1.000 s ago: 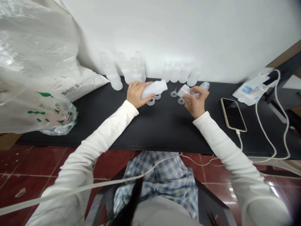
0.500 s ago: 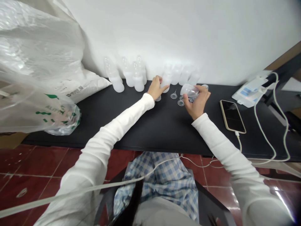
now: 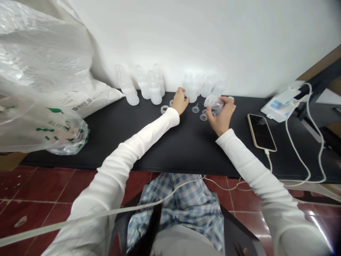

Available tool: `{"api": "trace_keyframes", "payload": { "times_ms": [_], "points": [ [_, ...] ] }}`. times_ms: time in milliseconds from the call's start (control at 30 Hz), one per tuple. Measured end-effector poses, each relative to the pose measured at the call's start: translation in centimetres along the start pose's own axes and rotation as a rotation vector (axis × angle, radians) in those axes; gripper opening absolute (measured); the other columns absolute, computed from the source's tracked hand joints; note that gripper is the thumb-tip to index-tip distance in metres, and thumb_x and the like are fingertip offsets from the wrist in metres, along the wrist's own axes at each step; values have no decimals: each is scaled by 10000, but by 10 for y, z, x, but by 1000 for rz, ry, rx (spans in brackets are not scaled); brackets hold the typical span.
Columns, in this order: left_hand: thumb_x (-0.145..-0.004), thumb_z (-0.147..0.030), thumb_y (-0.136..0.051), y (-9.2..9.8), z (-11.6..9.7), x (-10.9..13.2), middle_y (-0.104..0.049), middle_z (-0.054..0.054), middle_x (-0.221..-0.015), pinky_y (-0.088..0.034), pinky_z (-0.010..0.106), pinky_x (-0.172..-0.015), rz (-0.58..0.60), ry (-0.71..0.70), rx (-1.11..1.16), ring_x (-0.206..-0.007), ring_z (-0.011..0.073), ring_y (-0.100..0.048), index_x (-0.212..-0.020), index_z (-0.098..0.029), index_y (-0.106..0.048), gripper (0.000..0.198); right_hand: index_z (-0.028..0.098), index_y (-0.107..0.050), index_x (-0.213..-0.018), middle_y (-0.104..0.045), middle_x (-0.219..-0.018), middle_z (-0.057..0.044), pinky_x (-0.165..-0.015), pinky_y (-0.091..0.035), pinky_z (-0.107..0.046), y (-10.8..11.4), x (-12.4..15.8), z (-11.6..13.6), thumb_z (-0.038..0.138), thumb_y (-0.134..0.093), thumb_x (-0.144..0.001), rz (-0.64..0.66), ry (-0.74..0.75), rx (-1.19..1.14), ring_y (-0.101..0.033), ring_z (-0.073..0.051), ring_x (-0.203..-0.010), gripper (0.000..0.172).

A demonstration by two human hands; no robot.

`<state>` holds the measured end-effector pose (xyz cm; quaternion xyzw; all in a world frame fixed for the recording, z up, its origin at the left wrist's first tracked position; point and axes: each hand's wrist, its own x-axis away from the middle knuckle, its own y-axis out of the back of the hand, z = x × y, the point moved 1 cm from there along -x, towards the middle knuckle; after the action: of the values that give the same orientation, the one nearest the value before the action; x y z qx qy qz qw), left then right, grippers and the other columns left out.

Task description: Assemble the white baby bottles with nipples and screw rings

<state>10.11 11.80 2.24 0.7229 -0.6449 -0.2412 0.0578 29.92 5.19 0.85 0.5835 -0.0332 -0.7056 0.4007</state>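
Note:
My left hand is over the table just in front of the white bottles, its thumb and fingers apart with nothing visible between them. Beside its wrist lie translucent rings, one partly covered by the hand. My right hand grips a clear plastic bottle cap between thumb and fingers, tilted on its side. Below and left of that cap are small clear bottle nipples, flat-rimmed, several of them partly hidden by my right hand. To the left stand several white baby bottles with clear domed caps.
A phone on a charging cable lies at the right, near a white power strip and loose cables. Large plastic bags fill the left end of the black table. A white wall stands behind.
My left hand has drawn back from the white bottle it was at, and its thumb is off it. Rings beside it now show. My right hand still holds the cap, nearly unmoved.

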Motion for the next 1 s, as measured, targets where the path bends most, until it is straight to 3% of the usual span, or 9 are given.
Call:
{"api": "trace_keyframes", "payload": {
  "times_ms": [100, 167, 233, 400, 567, 667, 800, 1000],
  "points": [
    [-964, -195, -578, 17, -10, 34, -661, 71, -1027, -504, 306, -867, 141, -150, 105, -860, 136, -646, -963, -170, -581, 26, 170, -500, -1242, -584, -1155, -178, -997, -431, -614, -3, 2, 4, 606, -515, -927, 30, 4, -43, -573, -333, -1096, 538],
    [-992, -303, -551, 25, -13, 57, -686, 67, -1055, -503, 289, -841, 308, -175, 203, -909, 141, -661, -1008, -174, -623, 148, 171, -502, -1224, -586, -1134, -168, -965, -452, -570, -5, 4, 10, 599, -509, -932, 80, 13, -89, -579, -318, -1071, 518],
    [-971, -380, -591, 29, -13, 75, -695, 57, -1076, -488, 272, -837, 360, -194, 254, -981, 149, -660, -1041, -186, -652, 215, 174, -511, -1182, -593, -1093, -146, -928, -459, -536, -7, 6, 16, 598, -498, -936, 147, 27, -126, -591, -304, -1030, 490],
    [-867, -523, -710, 24, -4, 90, -674, 10, -919, -480, 256, -796, 346, -114, 473, -870, 123, -632, -918, -190, -637, 344, 220, -499, -879, -560, -807, -38, -847, -433, -455, -6, 7, 26, 605, -431, -969, 299, 23, -109, -548, -221, -771, 401],
    [-912, -399, -681, 19, -4, 94, -626, -18, -809, -497, 233, -771, 345, 113, 646, -785, 95, -598, -804, -188, -593, 253, 241, -422, -744, -441, -622, 31, -764, -410, -384, -4, 4, 29, 640, -436, -972, 339, 51, -100, -449, -170, -622, 460],
    [-960, -261, -598, 20, -7, 97, -590, -23, -767, -493, 231, -758, 296, 211, 697, -758, 93, -582, -742, -187, -535, 238, 242, -460, -756, -466, -621, 26, -703, -413, -349, -4, 5, 32, 672, -476, -953, 334, 59, -149, -443, -168, -613, 473],
    [-992, -190, -521, 22, -9, 98, -523, -32, -728, -470, 232, -732, 240, 235, 701, -690, 88, -526, -709, -192, -467, 288, 235, -533, -816, -530, -676, -1, -645, -417, -326, -4, 8, 39, 672, -521, -937, 309, 79, -200, -475, -176, -650, 454],
    [-1033, -235, -490, 25, -12, 95, -448, -34, -689, -431, 223, -670, 196, 224, 683, -632, 82, -455, -675, -187, -418, 368, 230, -611, -971, -648, -844, -59, -751, -468, -374, -3, 6, 40, 608, -569, -943, 365, 238, -147, -560, -224, -796, 382]
  ]
}}
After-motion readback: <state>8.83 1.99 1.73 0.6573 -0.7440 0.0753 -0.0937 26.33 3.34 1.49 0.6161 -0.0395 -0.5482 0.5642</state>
